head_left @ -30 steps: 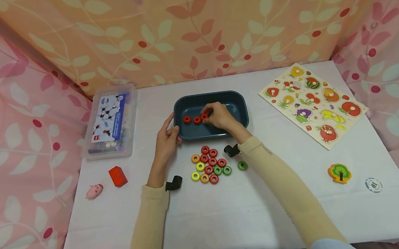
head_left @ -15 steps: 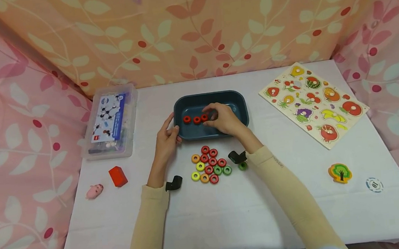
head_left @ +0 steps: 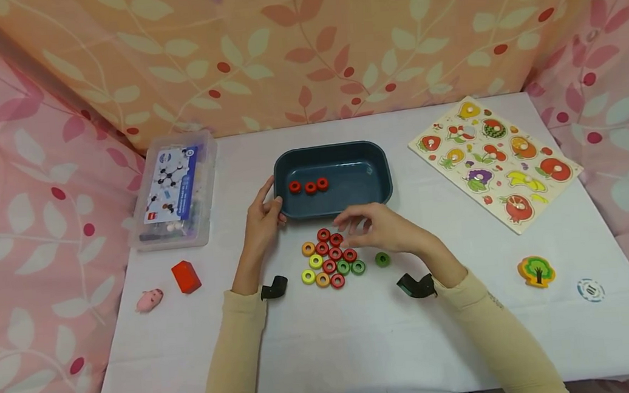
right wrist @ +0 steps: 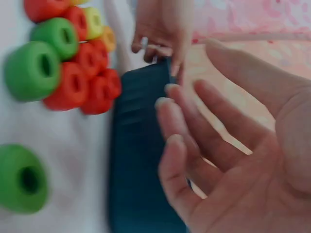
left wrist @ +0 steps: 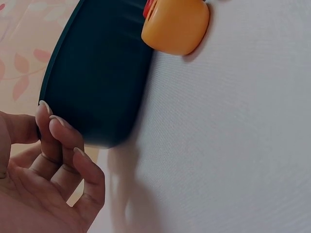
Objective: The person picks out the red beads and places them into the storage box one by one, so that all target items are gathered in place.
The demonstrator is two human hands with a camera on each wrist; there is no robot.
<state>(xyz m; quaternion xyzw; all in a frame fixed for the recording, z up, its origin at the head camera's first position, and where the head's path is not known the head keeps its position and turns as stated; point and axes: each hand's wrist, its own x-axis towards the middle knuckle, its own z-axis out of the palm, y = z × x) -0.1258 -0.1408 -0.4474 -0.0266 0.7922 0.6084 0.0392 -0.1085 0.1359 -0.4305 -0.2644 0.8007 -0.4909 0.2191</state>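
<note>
My left hand pinches the left end of a dark teal rectangular tray; its fingers meet the rim in the left wrist view. Three red ring beads lie in the tray's left half. Just in front of the tray, several loose ring beads in red, orange, yellow and green are clustered on the white tabletop. My right hand hovers over the right side of that cluster, fingers loosely bent with nothing between them. One green bead lies apart, to the right of the cluster.
A clear plastic case stands at the back left. Nearer on that side are a red block and a pink pig figure. On the right lie a fruit puzzle board, a tree-shaped piece and a round chip.
My right hand has let go of the third red bead, left the tray and come back toward the bead cluster. My left hand has stayed at the tray's end.
</note>
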